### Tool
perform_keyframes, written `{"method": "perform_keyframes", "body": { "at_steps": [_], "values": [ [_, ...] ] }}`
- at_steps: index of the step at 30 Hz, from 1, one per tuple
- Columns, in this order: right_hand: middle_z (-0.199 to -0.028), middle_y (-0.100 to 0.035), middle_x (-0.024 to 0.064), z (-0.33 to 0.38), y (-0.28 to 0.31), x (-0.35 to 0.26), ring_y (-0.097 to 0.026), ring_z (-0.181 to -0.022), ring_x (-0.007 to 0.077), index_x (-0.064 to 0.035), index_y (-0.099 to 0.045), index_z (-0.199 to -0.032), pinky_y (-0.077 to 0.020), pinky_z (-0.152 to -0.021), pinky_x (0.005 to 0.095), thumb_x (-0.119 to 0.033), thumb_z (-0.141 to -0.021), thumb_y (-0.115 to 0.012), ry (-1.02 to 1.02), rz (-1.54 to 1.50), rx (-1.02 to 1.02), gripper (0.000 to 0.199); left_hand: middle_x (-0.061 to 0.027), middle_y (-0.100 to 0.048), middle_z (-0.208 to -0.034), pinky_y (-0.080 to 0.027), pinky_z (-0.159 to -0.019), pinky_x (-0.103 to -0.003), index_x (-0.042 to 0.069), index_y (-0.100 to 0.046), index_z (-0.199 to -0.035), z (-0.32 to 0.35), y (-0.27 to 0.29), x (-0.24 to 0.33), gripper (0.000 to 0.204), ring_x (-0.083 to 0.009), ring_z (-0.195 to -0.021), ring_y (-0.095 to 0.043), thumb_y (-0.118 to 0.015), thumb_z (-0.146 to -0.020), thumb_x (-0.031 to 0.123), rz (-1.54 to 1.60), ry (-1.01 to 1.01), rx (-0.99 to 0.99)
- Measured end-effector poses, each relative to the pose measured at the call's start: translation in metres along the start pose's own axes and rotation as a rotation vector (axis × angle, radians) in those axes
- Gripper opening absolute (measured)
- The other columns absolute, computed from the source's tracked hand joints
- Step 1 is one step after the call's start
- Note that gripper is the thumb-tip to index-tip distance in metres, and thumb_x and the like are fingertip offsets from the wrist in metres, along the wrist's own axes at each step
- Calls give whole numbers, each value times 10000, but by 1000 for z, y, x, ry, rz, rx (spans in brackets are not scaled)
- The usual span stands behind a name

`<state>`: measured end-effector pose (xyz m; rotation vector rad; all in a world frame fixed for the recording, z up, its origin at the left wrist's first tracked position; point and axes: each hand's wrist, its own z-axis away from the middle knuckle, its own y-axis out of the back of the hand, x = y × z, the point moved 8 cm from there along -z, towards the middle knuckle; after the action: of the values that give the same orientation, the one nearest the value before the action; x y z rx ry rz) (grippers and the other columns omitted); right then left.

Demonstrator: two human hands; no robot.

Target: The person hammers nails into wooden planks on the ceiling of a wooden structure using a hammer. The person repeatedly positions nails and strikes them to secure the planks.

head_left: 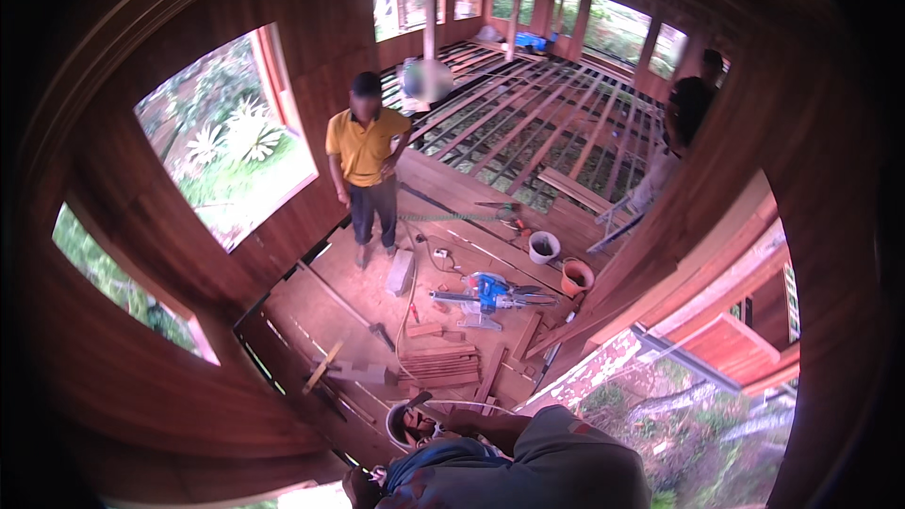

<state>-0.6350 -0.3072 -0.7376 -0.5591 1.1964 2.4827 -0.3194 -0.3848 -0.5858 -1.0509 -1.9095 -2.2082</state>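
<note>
I'm reaching my right hand [462, 422] into the round white plastic bucket [403, 424] just left of it; can't tell finger spread, left hand hidden.

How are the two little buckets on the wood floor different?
The white bucket is pale with a dark inside, while the orange bucket is clay-coloured all over. The white bucket stands farther out on the floor boards; the orange bucket sits close against the slanted wooden wall on the right. Both stand upright, open-topped, near the blue saw.
</note>
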Motion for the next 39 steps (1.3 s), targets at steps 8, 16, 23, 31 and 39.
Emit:
{"method": "perform_keyframes", "body": {
  "at_steps": [8, 16, 23, 31, 39],
  "values": [
    [-919, -693, 138, 58, 93, -74, -689, -823, 260, -49, -452, -1372, -524, -735, 396, -674, -828, -569, -230, -722, 257, 837, -109, -604, -674, -487, -455, -358, 48, -632, -932, -46, -14, -21, 199, -228, -502, -570, -593, -818, 206, 1138, 703, -19],
    [-872, -667, 116, -33, 55, -98, -635, -796, 226, -43, -554, -1189, -499, -699, 354, -627, -862, -598, 58, -992, 133, 671, -131, -592, -728, -457, -398, -325, 46, -442, -1123, -89, 19, 69, 361, -210, -490, -554, -589, -803, 129, 1086, 536, -29],
    [-900, -663, 94, -26, 82, -143, -610, -813, 181, -46, -587, -1181, -493, -703, 324, -583, -909, -569, 171, -1054, 85, 602, -106, -603, -750, -453, -403, -266, 26, -412, -1099, -81, 33, 123, 337, -130, -496, -547, -623, -844, 91, 1006, 313, -121],
    [-915, -662, 72, -13, 87, -169, -590, -814, 135, -44, -647, -1131, -490, -689, 292, -532, -957, -548, 110, -1124, -20, 527, -111, -643, -776, -490, -464, -296, 22, -461, -1159, -64, 29, 130, 324, -165, -569, -623, -603, -886, 124, 833, 251, -180],
    [-961, -695, 117, 7, 100, -177, -669, -824, 171, -28, -638, -1117, -552, -691, 323, -511, -974, -516, 167, -1299, 90, 518, -165, -680, -841, -514, -525, -346, 24, -467, -1153, -58, 30, 133, 324, -208, -659, -679, -602, -907, 184, 752, 213, -223]
  ]
}}
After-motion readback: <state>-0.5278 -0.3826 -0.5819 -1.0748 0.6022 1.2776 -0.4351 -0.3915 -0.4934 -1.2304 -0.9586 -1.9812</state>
